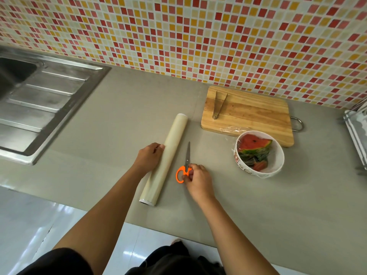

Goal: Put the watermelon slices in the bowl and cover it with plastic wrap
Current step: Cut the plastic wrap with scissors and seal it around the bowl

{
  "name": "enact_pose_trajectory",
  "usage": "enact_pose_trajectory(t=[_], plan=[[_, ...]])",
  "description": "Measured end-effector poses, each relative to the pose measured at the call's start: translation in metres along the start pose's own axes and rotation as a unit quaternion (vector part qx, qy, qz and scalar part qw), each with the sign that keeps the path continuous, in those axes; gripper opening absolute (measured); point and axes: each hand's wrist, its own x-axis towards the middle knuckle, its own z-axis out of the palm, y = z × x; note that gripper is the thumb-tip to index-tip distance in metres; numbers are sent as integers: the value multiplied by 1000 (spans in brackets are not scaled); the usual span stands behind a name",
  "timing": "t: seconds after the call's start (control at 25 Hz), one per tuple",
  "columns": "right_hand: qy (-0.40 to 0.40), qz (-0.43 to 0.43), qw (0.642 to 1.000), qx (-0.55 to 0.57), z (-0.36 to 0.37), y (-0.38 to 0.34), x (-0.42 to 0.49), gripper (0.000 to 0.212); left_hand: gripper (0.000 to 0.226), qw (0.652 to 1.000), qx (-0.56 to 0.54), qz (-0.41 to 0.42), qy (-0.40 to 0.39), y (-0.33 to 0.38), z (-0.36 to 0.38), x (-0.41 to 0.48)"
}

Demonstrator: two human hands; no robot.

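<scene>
your right hand (196, 179) pinches the orange handle of the scissors (187, 155), fingers curled, blades closed and pointing away. just left of those fingers, your left hand (149, 157) grips the plastic wrap roll (176, 132), fingers bent against its side (thumb hidden). right of and beyond your right fingers, the white bowl (278, 165) holds the watermelon slices (252, 142) under clear film (234, 129). beyond it, tongs (218, 104) lie on a wooden cutting board (254, 116).

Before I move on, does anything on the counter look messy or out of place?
Only the plastic wrap on the bowl: it is wrinkled, and a loose flap trails onto the near edge of the cutting board. No spill or damage shows.
</scene>
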Motion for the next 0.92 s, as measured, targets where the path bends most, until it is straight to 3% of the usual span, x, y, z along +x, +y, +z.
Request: enact_pose_trajectory(t=[0.4,0.52,0.6,0.68,0.72,0.76,0.84,0.92], plan=[[60,-47,993,94,-21,3,-10,34,45,999,-18,-33,24,-2,-1,-5],[206,-83,962,157,-56,12,-19,26,36,982,15,44,184,15,-14,-12],[366,-67,908,194,-98,37,-21,30,32,955,-57,109,269,40,-12,-25],[481,2,852,207,-145,72,-15,37,30,959,-150,143,196,70,10,-40],[491,52,845,206,-165,90,-9,38,30,965,-193,133,119,84,30,-48],[459,108,858,203,-180,107,1,40,31,967,-226,108,41,95,54,-54],[311,182,908,214,-193,134,24,51,40,966,-250,26,-66,114,102,-59],[154,179,932,275,-193,141,44,61,53,935,-321,-79,-128,125,136,-58]])
